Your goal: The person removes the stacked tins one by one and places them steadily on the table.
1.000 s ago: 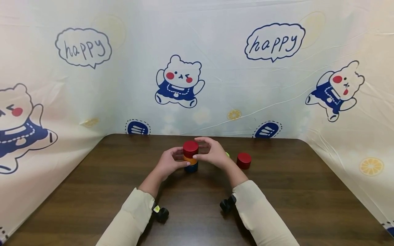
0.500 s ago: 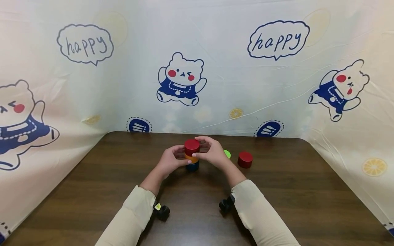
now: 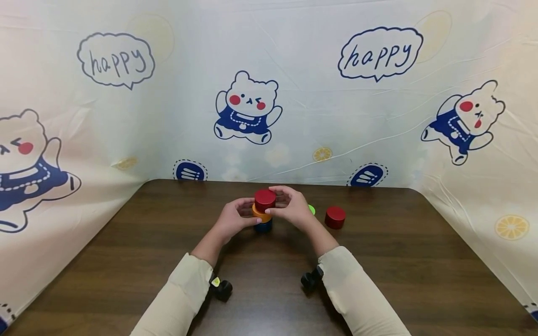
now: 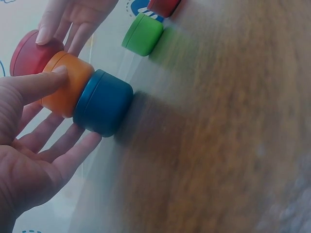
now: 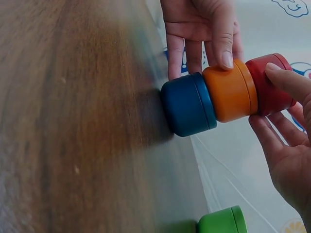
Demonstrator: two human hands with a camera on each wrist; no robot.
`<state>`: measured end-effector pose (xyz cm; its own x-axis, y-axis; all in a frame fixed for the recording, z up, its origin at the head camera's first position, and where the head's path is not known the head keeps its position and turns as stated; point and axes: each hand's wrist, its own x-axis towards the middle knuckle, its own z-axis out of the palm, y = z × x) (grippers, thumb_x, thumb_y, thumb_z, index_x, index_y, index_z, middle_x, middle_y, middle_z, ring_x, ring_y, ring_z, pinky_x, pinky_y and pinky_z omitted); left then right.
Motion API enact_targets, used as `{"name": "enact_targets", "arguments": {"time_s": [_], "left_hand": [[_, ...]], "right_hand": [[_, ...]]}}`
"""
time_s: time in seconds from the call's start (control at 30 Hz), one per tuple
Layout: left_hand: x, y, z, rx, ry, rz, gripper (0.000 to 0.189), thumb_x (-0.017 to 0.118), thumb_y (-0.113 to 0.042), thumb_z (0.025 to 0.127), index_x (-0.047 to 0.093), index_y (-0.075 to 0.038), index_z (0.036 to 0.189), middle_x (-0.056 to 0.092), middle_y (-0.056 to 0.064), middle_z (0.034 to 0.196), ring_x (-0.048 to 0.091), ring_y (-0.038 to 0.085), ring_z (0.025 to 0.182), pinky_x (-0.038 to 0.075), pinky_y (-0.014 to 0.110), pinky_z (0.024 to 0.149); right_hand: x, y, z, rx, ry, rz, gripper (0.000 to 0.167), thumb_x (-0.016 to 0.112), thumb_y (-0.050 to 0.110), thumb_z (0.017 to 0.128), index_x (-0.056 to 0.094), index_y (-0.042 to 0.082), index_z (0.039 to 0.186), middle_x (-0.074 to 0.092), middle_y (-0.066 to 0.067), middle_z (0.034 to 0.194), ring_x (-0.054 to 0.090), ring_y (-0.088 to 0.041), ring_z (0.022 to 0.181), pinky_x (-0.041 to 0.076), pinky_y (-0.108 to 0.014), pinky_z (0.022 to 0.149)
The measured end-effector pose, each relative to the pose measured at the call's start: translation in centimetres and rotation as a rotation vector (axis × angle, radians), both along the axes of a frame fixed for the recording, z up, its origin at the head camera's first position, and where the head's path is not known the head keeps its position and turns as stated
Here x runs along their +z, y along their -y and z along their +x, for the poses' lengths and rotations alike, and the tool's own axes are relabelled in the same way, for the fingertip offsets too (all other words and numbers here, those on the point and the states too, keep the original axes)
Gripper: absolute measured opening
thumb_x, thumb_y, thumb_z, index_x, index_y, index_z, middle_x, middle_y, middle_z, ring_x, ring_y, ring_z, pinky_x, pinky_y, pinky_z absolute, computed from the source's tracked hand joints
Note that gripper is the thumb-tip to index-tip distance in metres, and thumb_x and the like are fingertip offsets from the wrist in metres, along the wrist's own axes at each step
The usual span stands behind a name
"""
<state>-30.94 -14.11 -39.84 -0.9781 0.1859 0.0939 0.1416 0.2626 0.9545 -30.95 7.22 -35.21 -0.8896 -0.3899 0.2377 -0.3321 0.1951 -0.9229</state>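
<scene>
Several small round lidded tins form an upright stack between the two hands. A blue tin [image 3: 263, 227] stands at the bottom on the table, an orange tin [image 3: 261, 214] in the middle and a red tin [image 3: 265, 199] on top, offset slightly to the right. My left hand [image 3: 234, 217] grips the orange tin from the left, its thumb [image 4: 58, 72] on the tin's side and the lower fingers reaching beside the blue one. From the right, my right hand [image 3: 293, 206] holds the red tin, thumb [image 5: 274, 68] on one side and fingers on the other.
A second red tin [image 3: 335, 218] stands on the brown wooden table [image 3: 269, 284] to the right. A green tin [image 4: 144, 35] is between it and the stack, mostly behind my right hand in the head view. A printed cloth [image 3: 302, 116] rises behind the table.
The top red tin has shifted slightly right over the orange one, along with my right hand. My left hand keeps its grip on the orange tin. The head view has tilted a little.
</scene>
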Motion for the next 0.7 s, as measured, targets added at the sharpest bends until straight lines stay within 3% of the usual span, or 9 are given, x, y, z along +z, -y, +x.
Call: {"name": "enact_targets", "arguments": {"time_s": [0.3,0.7], "left_hand": [[0.0,-0.1,-0.2,0.004,0.008,-0.003,0.06,0.081,-0.008,0.079,0.057,-0.01,0.134,0.059,0.013,0.132,0.057,0.033,0.119,0.05,0.044,0.095],[0.0,-0.1,-0.1,0.016,0.009,-0.018,0.058,0.082,-0.009,0.078,0.059,-0.015,0.131,0.061,0.008,0.13,0.058,0.03,0.118,0.051,0.044,0.094]], "right_hand": [[0.9,-0.4,1.0,-0.014,0.014,0.005,0.057,0.078,0.002,0.081,0.055,0.002,0.133,0.058,-0.016,0.131,0.059,-0.033,0.116,0.049,-0.04,0.097],[0.6,-1.0,1.3,-0.032,0.014,-0.03,0.057,0.078,0.002,0.081,0.056,0.002,0.133,0.06,-0.017,0.129,0.059,-0.033,0.115,0.048,-0.039,0.097]]}}
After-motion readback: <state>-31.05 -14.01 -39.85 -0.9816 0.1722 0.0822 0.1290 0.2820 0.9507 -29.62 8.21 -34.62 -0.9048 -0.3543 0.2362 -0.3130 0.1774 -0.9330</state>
